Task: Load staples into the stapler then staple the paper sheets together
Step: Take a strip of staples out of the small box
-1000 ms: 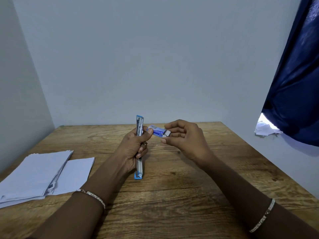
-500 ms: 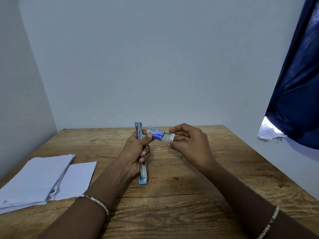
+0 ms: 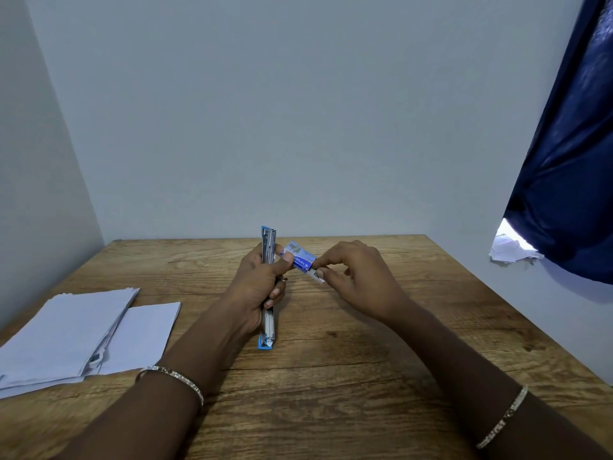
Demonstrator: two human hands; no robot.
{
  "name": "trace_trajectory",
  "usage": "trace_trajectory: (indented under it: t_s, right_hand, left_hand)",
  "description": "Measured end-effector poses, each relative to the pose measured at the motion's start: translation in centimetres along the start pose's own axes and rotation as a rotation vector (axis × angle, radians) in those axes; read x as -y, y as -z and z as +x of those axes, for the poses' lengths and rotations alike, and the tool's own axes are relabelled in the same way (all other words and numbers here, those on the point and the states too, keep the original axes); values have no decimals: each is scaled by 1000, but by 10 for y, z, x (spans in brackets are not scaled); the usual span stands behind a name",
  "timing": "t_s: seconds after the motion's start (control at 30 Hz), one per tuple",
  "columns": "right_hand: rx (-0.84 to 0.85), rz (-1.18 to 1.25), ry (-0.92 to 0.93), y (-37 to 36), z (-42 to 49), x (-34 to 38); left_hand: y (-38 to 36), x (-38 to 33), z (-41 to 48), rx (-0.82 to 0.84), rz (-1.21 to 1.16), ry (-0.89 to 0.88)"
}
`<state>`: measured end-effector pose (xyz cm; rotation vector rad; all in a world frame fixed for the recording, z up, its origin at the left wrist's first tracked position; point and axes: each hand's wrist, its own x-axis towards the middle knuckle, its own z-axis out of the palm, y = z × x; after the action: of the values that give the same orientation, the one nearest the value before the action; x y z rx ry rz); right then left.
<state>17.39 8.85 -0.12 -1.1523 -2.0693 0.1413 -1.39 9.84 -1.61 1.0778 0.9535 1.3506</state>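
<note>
My left hand (image 3: 257, 287) grips a blue and silver stapler (image 3: 268, 330), swung fully open into one long strip above the table's middle. The left thumb also pins one end of a small blue staple box (image 3: 300, 257). My right hand (image 3: 356, 280) pinches the box's white inner tray (image 3: 315, 277), which sticks out of the box's right end. The staples themselves are too small to make out. White paper sheets (image 3: 76, 333) lie in a loose stack at the table's left edge.
The wooden table (image 3: 331, 376) ends at a pale wall at the back and left. A dark blue curtain (image 3: 570, 180) hangs at the right, with crumpled white paper (image 3: 507, 250) below its edge.
The white inner tray has slid further out of the blue box under my right fingers. Both hands and the stapler stay in nearly the same spot.
</note>
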Motion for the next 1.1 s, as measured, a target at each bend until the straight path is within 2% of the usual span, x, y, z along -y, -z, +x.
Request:
trace_trajectory:
  t_s: [0.2,0.83,1.1]
  right_hand:
    - [46,48,-20,3,2,1]
    - [169,-98,74,-1,1,-4]
    - [159,-99,83,5,4,0]
  left_hand:
    - [-4,1,-3,-16,60,17]
    - [-5,0,-6,-14,52,109]
    - [-3,-1,-3,-16,17,129]
